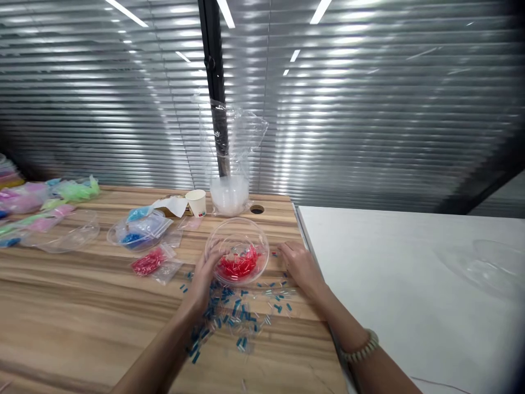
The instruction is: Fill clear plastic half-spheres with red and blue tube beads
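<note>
Between the left fingers (214,255), curled over its rim, and the right fingers (286,250), the clear bowl (255,232) already holds red pieces (240,266); whether the right ones pinch anything, I cannot tell. Nearer than both, blue pieces (237,307) lie loose on the surface (102,312), crowding the bowl's near side, while a pink packet (148,262) lies beyond the left wrist, leftward.

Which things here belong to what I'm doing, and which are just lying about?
Likely in use:
clear bowl, at your left hand
red pieces inside
scattered blue pieces

Likely lying about:
paper cup
tall clear bag
white sheet
</note>
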A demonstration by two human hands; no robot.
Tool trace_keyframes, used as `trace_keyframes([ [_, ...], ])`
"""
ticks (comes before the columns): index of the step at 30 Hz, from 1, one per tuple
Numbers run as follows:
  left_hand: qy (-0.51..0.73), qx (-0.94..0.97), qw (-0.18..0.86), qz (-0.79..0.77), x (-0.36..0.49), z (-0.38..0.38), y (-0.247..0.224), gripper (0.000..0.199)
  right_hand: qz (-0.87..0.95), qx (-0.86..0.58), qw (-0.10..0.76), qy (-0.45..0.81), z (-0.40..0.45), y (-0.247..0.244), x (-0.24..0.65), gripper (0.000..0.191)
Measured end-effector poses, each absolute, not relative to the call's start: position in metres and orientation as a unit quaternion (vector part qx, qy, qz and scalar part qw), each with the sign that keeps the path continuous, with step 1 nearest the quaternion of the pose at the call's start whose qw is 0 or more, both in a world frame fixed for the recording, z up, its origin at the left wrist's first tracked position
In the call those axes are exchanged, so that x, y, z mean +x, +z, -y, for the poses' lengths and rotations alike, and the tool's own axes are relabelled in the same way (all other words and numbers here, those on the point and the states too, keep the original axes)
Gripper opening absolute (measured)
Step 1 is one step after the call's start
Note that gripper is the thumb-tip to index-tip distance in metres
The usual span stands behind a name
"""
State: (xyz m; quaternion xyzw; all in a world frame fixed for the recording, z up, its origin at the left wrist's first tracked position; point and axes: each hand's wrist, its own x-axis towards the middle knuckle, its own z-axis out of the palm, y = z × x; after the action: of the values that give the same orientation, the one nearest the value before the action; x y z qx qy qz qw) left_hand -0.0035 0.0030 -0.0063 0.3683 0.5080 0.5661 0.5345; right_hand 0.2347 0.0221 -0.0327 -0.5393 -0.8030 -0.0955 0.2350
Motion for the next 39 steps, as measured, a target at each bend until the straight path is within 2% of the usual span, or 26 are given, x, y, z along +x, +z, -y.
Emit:
trace_keyframes([
  [10,0.589,0.309,0.611,-0.429,0.005,0.009,0.011,0.073,0.795,-0.544,0.242,-0.114,-0.029,-0.043,0.241,0.027],
  [14,0.593,0.305,0.621,-0.412,0.003,0.008,0.014,0.07,0.796,-0.554,0.222,-0.099,-0.03,-0.042,0.241,0.025],
  [22,0.592,0.358,0.578,-0.433,0.0,0.008,0.004,0.055,0.8,-0.545,0.235,-0.085,-0.033,-0.048,0.246,0.023],
  [39,0.637,0.396,0.512,-0.418,-0.008,-0.004,0.003,0.05,0.786,-0.539,0.26,-0.154,-0.038,-0.051,0.25,0.02],
])
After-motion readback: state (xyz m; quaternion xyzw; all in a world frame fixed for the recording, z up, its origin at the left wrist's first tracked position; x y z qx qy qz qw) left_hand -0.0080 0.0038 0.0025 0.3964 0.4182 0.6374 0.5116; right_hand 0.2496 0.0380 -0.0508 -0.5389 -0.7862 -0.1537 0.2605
